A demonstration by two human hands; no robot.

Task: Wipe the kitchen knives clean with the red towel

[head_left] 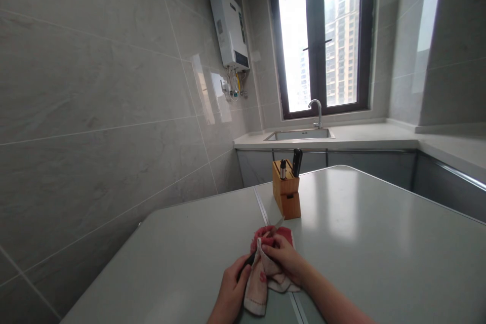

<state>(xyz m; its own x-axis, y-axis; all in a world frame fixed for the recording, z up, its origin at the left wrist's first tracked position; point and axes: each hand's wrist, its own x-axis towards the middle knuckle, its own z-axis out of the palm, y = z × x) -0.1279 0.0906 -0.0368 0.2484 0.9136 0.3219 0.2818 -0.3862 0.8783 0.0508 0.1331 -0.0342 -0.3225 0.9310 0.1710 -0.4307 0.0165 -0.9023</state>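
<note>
Table (379, 253), pale and glossy, stands before a counter (372, 134) under a window (316, 35). Above it, near the block (285, 193), the left hand (232, 282) wraps the handle (248, 261) of the knife (280, 223) and the right hand (288, 259) pinches the towel (256, 288), which hides most of the blade; both arms (330, 291) are cut off.

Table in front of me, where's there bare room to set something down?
The table is bare right of the knife block and right hand, toward its far-right edge, and left of the left hand, toward its left edge. The middle is crowded: towel, knife and both hands before the block.
</note>
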